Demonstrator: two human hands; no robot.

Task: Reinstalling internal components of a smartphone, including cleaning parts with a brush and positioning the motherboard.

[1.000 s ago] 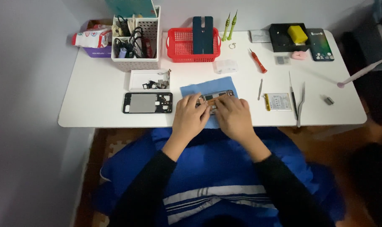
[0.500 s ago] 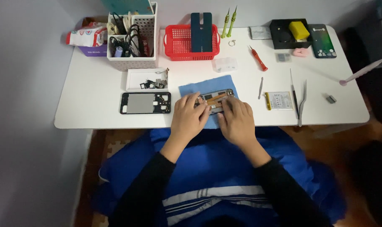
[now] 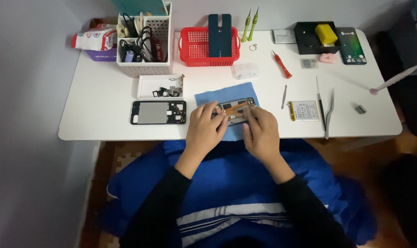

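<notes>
An opened phone body (image 3: 235,109) with an orange ribbon cable lies on a blue cloth mat (image 3: 222,95) near the white table's front edge (image 3: 103,133). My left hand (image 3: 207,126) rests on its left end, fingers curled over the edge. My right hand (image 3: 261,130) presses fingertips onto its right half. Both hands cover much of the phone.
A black phone frame (image 3: 158,112) and a white parts tray (image 3: 159,86) lie to the left. A battery (image 3: 304,110), tweezers (image 3: 328,110) and a red screwdriver (image 3: 282,64) lie to the right. A red basket (image 3: 194,46), cable organiser (image 3: 144,41) and black box (image 3: 315,37) stand at the back.
Both hands stay on the phone body; the fingers shift only slightly. The view has drifted a little with my head.
</notes>
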